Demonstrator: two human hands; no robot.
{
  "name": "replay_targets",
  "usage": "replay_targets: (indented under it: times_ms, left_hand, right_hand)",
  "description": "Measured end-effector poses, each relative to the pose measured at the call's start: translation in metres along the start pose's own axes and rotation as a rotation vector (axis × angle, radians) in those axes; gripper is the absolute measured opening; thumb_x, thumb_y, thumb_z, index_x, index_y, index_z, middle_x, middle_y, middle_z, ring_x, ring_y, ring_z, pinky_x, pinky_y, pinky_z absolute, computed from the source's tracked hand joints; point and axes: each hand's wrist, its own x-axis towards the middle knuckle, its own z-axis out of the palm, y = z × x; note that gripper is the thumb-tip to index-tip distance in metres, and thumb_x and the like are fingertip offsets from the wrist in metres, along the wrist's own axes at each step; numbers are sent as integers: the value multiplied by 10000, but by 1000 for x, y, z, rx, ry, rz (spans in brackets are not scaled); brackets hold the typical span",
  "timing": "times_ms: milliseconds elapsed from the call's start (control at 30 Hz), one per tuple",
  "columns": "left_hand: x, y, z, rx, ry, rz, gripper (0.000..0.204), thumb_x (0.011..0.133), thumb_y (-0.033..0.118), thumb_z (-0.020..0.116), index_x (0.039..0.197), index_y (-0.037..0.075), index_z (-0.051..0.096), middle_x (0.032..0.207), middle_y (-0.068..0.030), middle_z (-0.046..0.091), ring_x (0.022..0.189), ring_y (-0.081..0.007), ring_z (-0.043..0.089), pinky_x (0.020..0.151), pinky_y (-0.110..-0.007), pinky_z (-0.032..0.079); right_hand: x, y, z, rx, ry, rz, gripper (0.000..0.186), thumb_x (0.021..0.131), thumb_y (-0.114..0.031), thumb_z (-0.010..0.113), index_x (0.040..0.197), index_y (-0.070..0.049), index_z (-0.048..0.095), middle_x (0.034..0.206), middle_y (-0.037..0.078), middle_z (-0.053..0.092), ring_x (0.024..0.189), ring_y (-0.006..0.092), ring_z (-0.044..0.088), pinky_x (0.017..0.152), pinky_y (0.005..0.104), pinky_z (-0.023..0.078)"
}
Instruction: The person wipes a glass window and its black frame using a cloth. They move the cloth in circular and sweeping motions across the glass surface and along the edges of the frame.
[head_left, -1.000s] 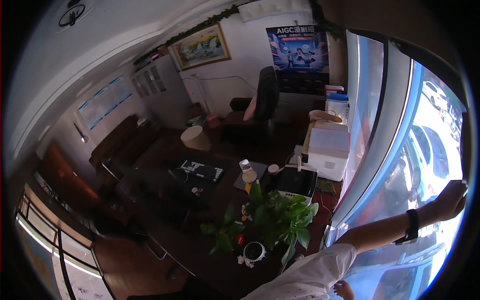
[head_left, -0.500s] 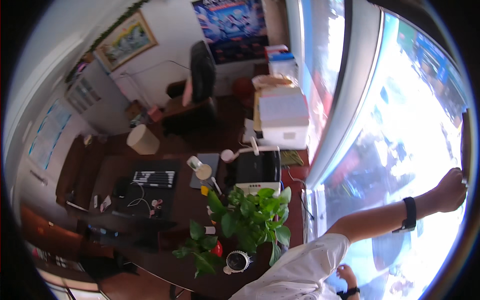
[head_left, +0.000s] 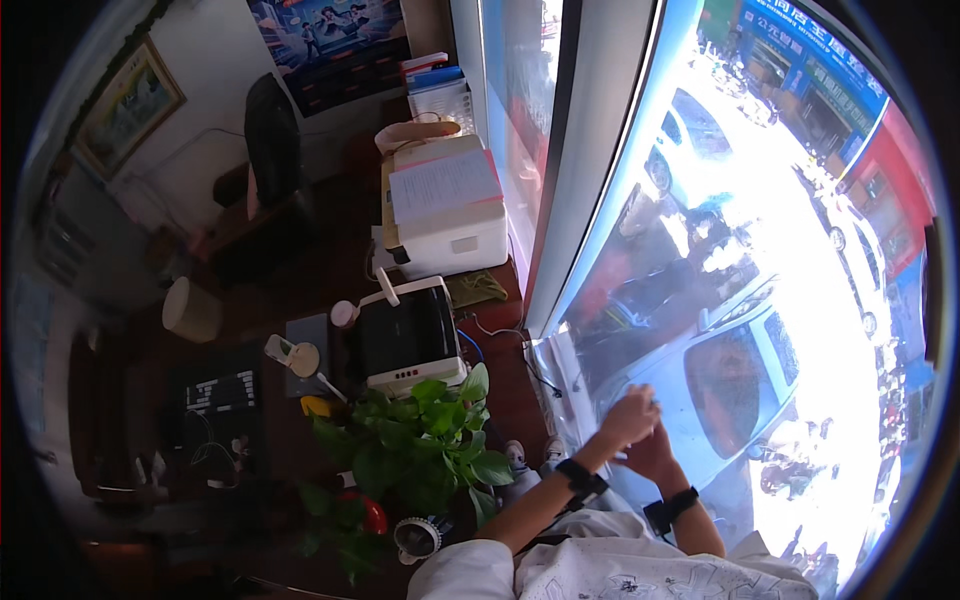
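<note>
In front of the bright window glass [head_left: 625, 345], my two hands are close together. My left hand [head_left: 628, 418] is raised with its fingers curled in. A small pale spot shows at its fingertips, too small to name. Just below and partly behind it is my right hand [head_left: 652, 456], most of its fingers hidden by the left. Each wrist wears a black band, the left band [head_left: 582, 482] and the right band [head_left: 672, 511]. The nearest thing indoors is a leafy green potted plant [head_left: 425, 430] on the dark desk, left of my forearms.
A black-topped device [head_left: 408, 335] and a white printer [head_left: 455, 240] bearing papers stand along the window side. A round dark-mouthed container [head_left: 418, 540] sits beside my left sleeve. Farther left are a keyboard [head_left: 220, 390] and a beige bin [head_left: 192, 310]. Parked cars [head_left: 730, 380] show outside.
My left arm, stretched far right to the window's edge before, has drawn back to meet my right hand, which has risen. The view has turned right, showing more of the street.
</note>
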Motion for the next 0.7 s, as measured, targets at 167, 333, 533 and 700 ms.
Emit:
replay_targets:
  times_ms: [167, 333, 533, 700]
  left_hand:
    - [-16, -45, -47, 15, 195, 86, 399, 926, 198, 595, 1259, -17, 552, 1164, -274, 626, 1085, -422, 617, 931, -430, 496]
    - [-46, -23, -73, 59, 333, 140, 475, 928, 141, 584, 1354, -34, 468, 1202, -287, 609, 1138, -427, 592, 968, -440, 478]
    - [-105, -12, -109, 45, 336, 173, 434, 969, 150, 566, 1361, -23, 493, 1219, -220, 643, 1144, -312, 628, 963, -381, 491]
    - [-128, 0, -144, -51, 264, -5, 382, 1014, 191, 511, 1347, 6, 525, 1127, -165, 700, 973, -222, 693, 862, -309, 535]
  right_hand:
    - [83, -16, 33, 84, 12, 25, 515, 970, -601, 430, 1067, -147, 651, 1118, 69, 674, 1084, 272, 623, 987, 462, 463]
    - [147, -20, 17, 55, 93, 16, 544, 1018, -550, 328, 1124, -89, 597, 1044, 113, 659, 950, 286, 629, 933, 444, 498]
    - [189, -97, 115, 4, -4, -143, 613, 1009, -623, 265, 1162, -104, 555, 1010, 115, 621, 923, 290, 613, 890, 561, 518]
    - [226, -202, 219, -352, -60, -575, 554, 1008, -559, 406, 1256, -77, 521, 1023, 109, 604, 917, 253, 638, 785, 460, 568]
